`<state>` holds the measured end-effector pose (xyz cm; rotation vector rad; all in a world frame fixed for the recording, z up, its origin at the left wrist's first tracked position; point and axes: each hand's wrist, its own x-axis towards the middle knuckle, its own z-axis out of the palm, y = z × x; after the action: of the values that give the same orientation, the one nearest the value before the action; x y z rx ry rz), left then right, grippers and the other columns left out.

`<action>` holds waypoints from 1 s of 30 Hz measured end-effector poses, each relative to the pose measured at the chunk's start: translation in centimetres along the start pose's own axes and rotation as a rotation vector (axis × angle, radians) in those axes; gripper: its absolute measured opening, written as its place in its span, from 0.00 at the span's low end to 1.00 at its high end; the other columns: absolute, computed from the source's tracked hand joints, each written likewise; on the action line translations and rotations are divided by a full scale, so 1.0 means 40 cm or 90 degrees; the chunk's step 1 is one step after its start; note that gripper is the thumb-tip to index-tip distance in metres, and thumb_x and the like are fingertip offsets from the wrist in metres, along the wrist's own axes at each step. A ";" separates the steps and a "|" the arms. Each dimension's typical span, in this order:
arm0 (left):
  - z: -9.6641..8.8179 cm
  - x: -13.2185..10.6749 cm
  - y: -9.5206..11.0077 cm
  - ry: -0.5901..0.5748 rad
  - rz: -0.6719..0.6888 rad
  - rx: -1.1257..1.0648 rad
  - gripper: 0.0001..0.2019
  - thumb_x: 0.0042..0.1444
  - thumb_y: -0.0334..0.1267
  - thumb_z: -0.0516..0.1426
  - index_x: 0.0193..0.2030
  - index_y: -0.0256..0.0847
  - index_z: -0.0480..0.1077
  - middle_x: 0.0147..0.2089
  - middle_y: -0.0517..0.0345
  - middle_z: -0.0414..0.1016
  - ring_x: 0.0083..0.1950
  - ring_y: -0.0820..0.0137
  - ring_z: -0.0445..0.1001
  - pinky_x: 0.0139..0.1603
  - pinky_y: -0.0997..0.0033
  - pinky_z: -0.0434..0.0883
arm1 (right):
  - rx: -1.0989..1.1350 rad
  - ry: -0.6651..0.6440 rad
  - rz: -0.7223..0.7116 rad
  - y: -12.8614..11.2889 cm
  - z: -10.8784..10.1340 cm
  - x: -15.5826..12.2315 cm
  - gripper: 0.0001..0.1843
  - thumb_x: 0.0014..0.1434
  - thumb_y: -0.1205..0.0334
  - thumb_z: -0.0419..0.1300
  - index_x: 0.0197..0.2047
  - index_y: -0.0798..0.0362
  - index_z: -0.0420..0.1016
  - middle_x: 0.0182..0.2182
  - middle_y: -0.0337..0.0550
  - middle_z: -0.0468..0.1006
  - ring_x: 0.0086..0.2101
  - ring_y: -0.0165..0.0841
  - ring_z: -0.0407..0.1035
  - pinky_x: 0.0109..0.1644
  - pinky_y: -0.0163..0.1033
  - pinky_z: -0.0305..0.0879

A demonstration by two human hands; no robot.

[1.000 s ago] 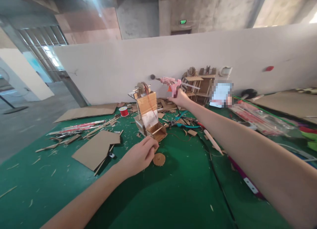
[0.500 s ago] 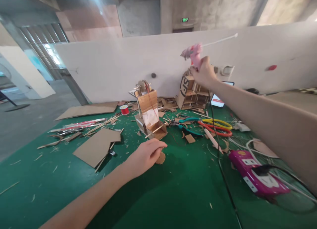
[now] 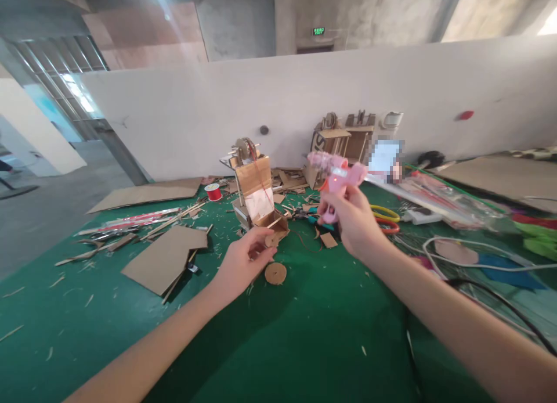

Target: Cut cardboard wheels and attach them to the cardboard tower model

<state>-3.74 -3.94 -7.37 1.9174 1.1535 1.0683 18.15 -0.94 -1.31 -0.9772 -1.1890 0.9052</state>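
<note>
My right hand (image 3: 354,223) is wrapped round the grip of a pink hot glue gun (image 3: 339,179), raised above the table with its nozzle towards the left and a white glue stick out of its back. Between the thumb and fingers of my left hand (image 3: 246,258) is a small cardboard disc (image 3: 272,240), partly covered by the fingers. A larger round cardboard disc (image 3: 275,273) with a centre hole lies flat on the green table just below that hand. Behind it stands a cardboard model (image 3: 256,185) with a wheel on top and red thread hanging down.
Cardboard sheets (image 3: 167,258), thin sticks and scraps lie to the left, with a red thread spool (image 3: 213,192) behind. Pliers and scissors with yellow and orange handles (image 3: 385,217) lie right of the model. Cables (image 3: 435,252) cross the right side. A second cardboard structure (image 3: 331,144) stands near the white partition.
My right hand has lowered the glue gun from high up towards the table's middle. My left hand has lifted a small disc, and the larger disc below is now uncovered.
</note>
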 end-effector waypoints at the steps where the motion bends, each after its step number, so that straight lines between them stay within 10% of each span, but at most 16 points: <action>1: -0.002 0.001 -0.001 0.017 0.006 0.009 0.13 0.58 0.40 0.57 0.49 0.42 0.67 0.40 0.53 0.78 0.42 0.63 0.79 0.43 0.62 0.76 | -0.010 -0.020 0.014 0.013 0.002 -0.028 0.12 0.54 0.57 0.61 0.27 0.49 0.61 0.17 0.33 0.65 0.17 0.26 0.60 0.20 0.34 0.63; 10: -0.019 0.011 -0.007 0.102 -0.001 -0.086 0.14 0.57 0.37 0.57 0.51 0.41 0.65 0.38 0.57 0.77 0.39 0.67 0.80 0.44 0.65 0.76 | -0.119 -0.079 0.071 0.098 -0.036 -0.155 0.13 0.57 0.50 0.59 0.32 0.52 0.69 0.16 0.32 0.63 0.19 0.28 0.60 0.23 0.35 0.61; 17: -0.024 0.012 -0.012 0.085 -0.002 -0.086 0.10 0.59 0.38 0.57 0.46 0.43 0.64 0.38 0.59 0.75 0.39 0.69 0.79 0.38 0.70 0.76 | -0.290 -0.260 -0.049 0.092 -0.046 -0.190 0.10 0.59 0.56 0.56 0.32 0.52 0.71 0.29 0.41 0.76 0.30 0.33 0.71 0.34 0.36 0.67; 30: -0.027 -0.001 -0.013 0.057 0.053 -0.013 0.03 0.63 0.38 0.51 0.39 0.42 0.61 0.45 0.54 0.73 0.44 0.68 0.77 0.41 0.66 0.77 | -0.286 -0.235 0.036 0.103 -0.053 -0.188 0.14 0.60 0.53 0.56 0.26 0.50 0.69 0.17 0.36 0.69 0.20 0.31 0.64 0.22 0.35 0.59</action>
<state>-4.89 -3.62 -7.34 1.9336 1.1152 1.2162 18.89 -6.90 -7.76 -1.2386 -1.7352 0.9066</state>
